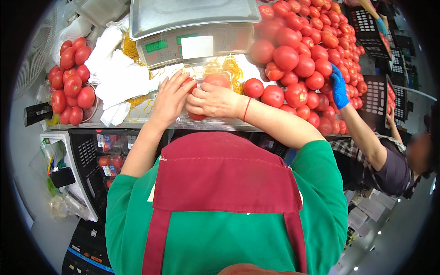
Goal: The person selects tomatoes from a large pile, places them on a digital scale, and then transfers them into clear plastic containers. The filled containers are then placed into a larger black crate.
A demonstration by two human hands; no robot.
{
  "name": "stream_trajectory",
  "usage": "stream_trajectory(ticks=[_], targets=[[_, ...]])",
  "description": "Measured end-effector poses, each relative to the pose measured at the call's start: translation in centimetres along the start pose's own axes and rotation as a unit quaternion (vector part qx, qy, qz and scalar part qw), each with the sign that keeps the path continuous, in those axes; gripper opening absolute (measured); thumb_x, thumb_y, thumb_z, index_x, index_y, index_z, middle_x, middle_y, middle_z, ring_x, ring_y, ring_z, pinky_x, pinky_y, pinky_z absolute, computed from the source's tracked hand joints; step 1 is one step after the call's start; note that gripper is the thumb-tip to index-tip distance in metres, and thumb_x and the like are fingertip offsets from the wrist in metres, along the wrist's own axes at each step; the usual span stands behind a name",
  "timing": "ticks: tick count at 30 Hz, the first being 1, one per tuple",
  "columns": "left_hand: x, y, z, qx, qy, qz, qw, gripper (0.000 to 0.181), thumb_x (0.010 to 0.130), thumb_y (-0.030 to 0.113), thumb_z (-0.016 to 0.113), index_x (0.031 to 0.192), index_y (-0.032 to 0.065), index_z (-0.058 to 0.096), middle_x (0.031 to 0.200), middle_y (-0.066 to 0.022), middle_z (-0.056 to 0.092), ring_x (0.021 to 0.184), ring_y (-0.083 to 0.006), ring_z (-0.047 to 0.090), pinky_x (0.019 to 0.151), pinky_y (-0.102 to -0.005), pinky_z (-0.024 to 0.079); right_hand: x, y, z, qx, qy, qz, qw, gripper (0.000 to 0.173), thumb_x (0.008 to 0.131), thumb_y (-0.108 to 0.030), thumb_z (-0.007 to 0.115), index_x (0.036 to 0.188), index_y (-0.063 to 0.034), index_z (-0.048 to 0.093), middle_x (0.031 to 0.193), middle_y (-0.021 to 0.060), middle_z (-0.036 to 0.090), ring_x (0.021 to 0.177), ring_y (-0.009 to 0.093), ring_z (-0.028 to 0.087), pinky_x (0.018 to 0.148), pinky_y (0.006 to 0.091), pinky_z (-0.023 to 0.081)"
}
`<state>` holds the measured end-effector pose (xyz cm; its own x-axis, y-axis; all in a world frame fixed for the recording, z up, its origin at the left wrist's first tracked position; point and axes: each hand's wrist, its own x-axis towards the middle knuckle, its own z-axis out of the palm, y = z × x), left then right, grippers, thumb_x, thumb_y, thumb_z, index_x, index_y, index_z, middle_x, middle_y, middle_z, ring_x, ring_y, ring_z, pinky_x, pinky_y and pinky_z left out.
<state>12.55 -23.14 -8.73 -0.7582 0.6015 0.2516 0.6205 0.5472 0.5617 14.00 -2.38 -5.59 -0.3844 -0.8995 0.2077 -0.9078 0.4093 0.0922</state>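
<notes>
In front of me is a clear plastic box [210,121] holding several tomatoes. My left hand [171,98] lies along its left side, fingers stretched against a tomato [189,85]; its thumb is hidden, so its grip cannot be told. My right hand [217,102] curls its fingers over a front tomato [196,116], mostly covered by the hand. Beyond the right knuckles another tomato [216,80] shows through clear plastic. Behind the hands stands a weighing scale [154,59] with a lit green display and a metal pan [192,15].
A large tomato heap [306,65] fills the right, where a co-worker's blue-gloved hand [338,87] touches it. Yellow rubber bands [232,70] lie near the scale. White cloths [120,77] and a smaller tomato pile [72,84] are left. Packed boxes [110,161] sit in a black crate below.
</notes>
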Motion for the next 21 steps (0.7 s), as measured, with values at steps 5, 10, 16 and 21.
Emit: stream_trajectory(ticks=[5,10,16,21], targets=[[-0.2,0.3,0.0,0.001,-0.010,-0.031,0.999,0.038,0.087,0.011,0.057,0.124,0.0161,0.058,0.136,-0.0084,0.049,0.131,-0.0310,0.041,0.107,-0.0499,0.032,-0.9,1.2,-1.2,0.304,0.054,0.150,0.939,0.054,0.072,-0.028,0.071,0.118,-0.0086,0.051,0.109,0.0089,0.057,0.103,0.028,0.056,0.091,0.0424,0.041],[-0.3,0.3,0.0,-0.028,0.002,-0.028,0.999,0.042,0.083,0.010,0.062,0.124,0.0179,0.058,0.137,-0.0080,0.049,0.132,-0.0321,0.040,0.106,-0.0508,0.034,-1.9,0.4,-3.2,0.386,0.073,0.169,0.904,0.064,0.065,-0.022,0.070,0.123,-0.0053,0.049,0.111,0.0156,0.056,0.107,0.039,0.052,0.100,0.0488,0.035],[0.0,0.8,-0.7,0.016,-0.031,-0.048,0.998,0.050,0.080,0.012,0.066,0.128,0.0160,0.054,0.140,-0.0098,0.046,0.133,-0.0327,0.038,0.106,-0.0508,0.033,-1.6,-0.7,-3.7,0.329,0.041,0.193,0.924,0.055,0.066,-0.012,0.062,0.120,-0.0041,0.053,0.111,0.0160,0.056,0.108,0.034,0.051,0.098,0.0461,0.037],[0.0,0.5,-0.1,0.018,-0.031,-0.048,0.998,0.049,0.082,0.013,0.065,0.129,0.0140,0.054,0.141,-0.0116,0.044,0.133,-0.0339,0.038,0.108,-0.0500,0.031,-2.2,-1.9,-2.3,0.148,0.011,0.242,0.959,0.040,0.074,-0.011,0.061,0.114,-0.0034,0.057,0.114,0.0162,0.056,0.111,0.032,0.051,0.098,0.0469,0.039]])
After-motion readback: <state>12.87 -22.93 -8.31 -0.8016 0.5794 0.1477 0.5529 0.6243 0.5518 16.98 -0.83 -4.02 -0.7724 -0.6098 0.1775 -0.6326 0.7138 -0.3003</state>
